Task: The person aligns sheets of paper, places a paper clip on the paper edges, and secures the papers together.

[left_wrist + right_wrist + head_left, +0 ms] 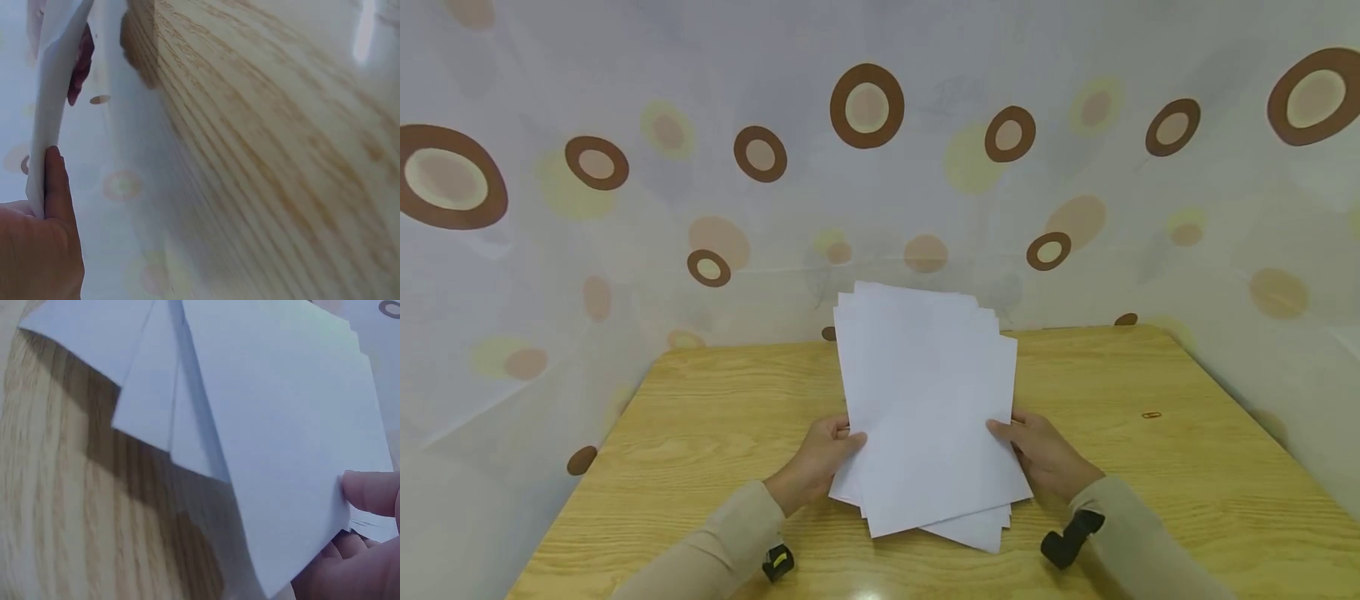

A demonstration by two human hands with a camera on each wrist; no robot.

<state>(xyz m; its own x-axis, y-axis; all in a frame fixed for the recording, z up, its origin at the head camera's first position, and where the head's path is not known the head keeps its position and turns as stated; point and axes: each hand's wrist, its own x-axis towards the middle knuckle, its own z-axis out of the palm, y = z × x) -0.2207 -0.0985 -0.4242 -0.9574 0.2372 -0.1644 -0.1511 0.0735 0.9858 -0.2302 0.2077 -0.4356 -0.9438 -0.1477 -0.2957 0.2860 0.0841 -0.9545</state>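
An uneven stack of white paper sheets (928,400) is held up above the table, its corners fanned out at several angles. My left hand (822,458) grips its left edge, thumb on the front and fingers behind. On the opposite edge my right hand (1045,450) pinches the sheets the same way. In the left wrist view the stack (53,81) shows nearly edge-on beside the left hand (40,250). The right wrist view shows loose lower corners of the sheets (275,425) spread apart, with the right thumb (373,492) on the front sheet.
A wooden table (730,400) lies beneath the hands. One paper clip (1152,414) rests on it at the right. A pale curtain (925,200) with brown ring patterns hangs behind the table and along both sides. Dark straps (1072,537) are on the wrists.
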